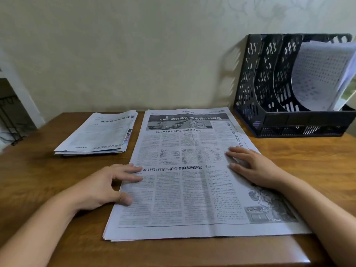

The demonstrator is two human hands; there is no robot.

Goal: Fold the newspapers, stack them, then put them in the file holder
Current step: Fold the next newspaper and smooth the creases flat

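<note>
The left hand (107, 185) lies palm down with its fingers spread and nearly straight, its fingertips and thumb resting on the left edge of the large newspaper (188, 170) while the heel of the hand sits on the bare table (38, 180). The right hand (254, 166) is likewise flat and open, fingers extended and pressing on the paper's right side, holding nothing. Between the two hands the newspaper lies flat and unfolded to full-page size, its printed columns facing up and its near edge close to the table's front. Beyond the left hand, just beside the large paper's far left corner, sits a stack of folded newspapers (100, 133). Beyond the right hand, against the wall (134, 54), stands a black perforated file holder (269, 83); its rightmost compartment holds curling printed sheets (319, 74), and the other compartments show only their dividers. The table is brown wood, the wall pale with a faint embossed pattern.
</note>
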